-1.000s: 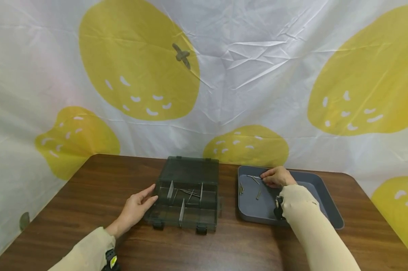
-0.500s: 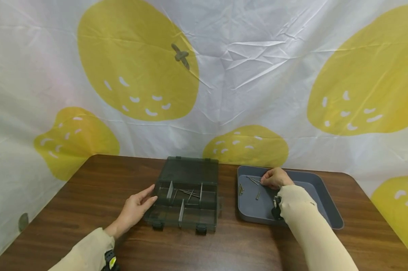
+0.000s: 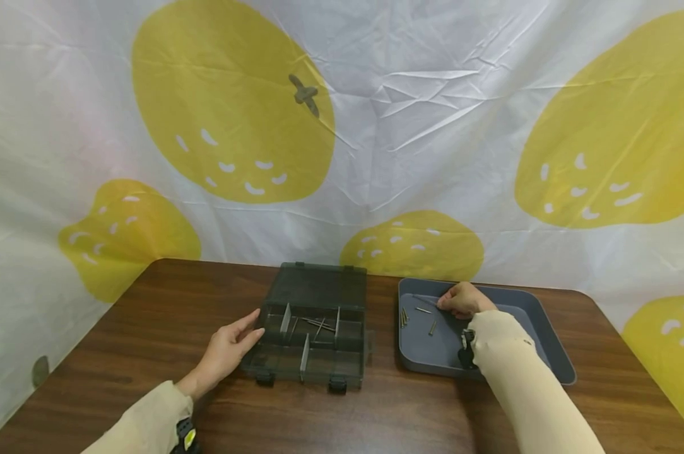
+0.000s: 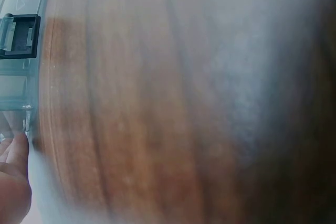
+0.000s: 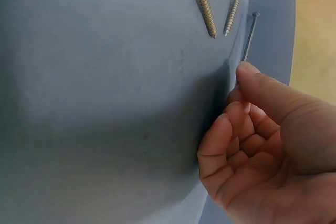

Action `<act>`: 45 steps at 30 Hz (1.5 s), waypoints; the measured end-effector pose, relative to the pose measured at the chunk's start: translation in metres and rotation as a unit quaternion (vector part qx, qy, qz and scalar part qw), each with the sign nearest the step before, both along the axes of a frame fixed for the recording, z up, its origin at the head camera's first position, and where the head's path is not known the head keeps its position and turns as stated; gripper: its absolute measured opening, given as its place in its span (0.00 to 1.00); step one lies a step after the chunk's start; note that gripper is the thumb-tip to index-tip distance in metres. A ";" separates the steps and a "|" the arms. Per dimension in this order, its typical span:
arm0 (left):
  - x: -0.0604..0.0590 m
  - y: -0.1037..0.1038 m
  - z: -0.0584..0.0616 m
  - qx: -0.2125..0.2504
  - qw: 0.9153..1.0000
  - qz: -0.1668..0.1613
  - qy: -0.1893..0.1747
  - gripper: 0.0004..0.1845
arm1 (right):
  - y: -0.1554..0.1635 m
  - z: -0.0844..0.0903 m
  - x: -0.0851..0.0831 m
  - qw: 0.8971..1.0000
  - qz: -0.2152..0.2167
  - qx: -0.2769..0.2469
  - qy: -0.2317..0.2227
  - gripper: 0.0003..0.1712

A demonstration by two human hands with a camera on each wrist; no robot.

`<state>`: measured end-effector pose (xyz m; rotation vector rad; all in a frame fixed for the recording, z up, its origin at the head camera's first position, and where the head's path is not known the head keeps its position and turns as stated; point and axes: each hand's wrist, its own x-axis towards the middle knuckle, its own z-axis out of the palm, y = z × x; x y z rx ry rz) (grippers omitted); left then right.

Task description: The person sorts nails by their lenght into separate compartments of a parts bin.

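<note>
A dark see-through organizer box (image 3: 318, 291) lies open on the wooden table (image 3: 149, 328), with several nails (image 3: 317, 325) in a middle compartment. My left hand (image 3: 228, 349) rests beside it, straight fingers touching its left wall. The left wrist view shows a fingertip (image 4: 14, 179) by the box corner and a latch (image 4: 20, 35). A grey tray (image 3: 549, 350) sits to the right. Inside it, my right hand (image 3: 460, 299) has curled fingers and pinches a thin nail (image 3: 424, 298) at one end. In the right wrist view the right hand (image 5: 262, 140) and the nail (image 5: 248, 38) lie against the tray wall (image 5: 105, 103).
Loose screws (image 3: 433, 326) and small ones (image 3: 403, 315) lie on the tray floor; two screws (image 5: 202, 3) show near the nail. A white sheet with yellow fruit prints (image 3: 376, 126) hangs behind the table. Bare wood lies in front of the box and the tray.
My right hand has shifted slightly within the tray, and the thin nail now sticks out from its fingertips. The left hand and the box have not moved.
</note>
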<state>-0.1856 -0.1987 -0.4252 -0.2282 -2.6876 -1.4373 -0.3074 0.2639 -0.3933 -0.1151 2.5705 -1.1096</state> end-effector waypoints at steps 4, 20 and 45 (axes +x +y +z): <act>0.001 0.000 0.002 0.004 1.000 -0.004 -0.004 0.29 | -0.013 0.019 0.015 0.999 -0.029 -0.002 -0.021 0.10; 0.001 -0.001 0.001 0.002 1.000 -0.002 -0.009 0.29 | -0.032 0.032 0.020 0.993 -0.024 -0.113 -0.008 0.16; -0.001 -0.001 0.000 0.000 1.000 -0.001 -0.012 0.29 | -0.140 0.032 0.051 0.981 0.060 -0.186 0.014 0.16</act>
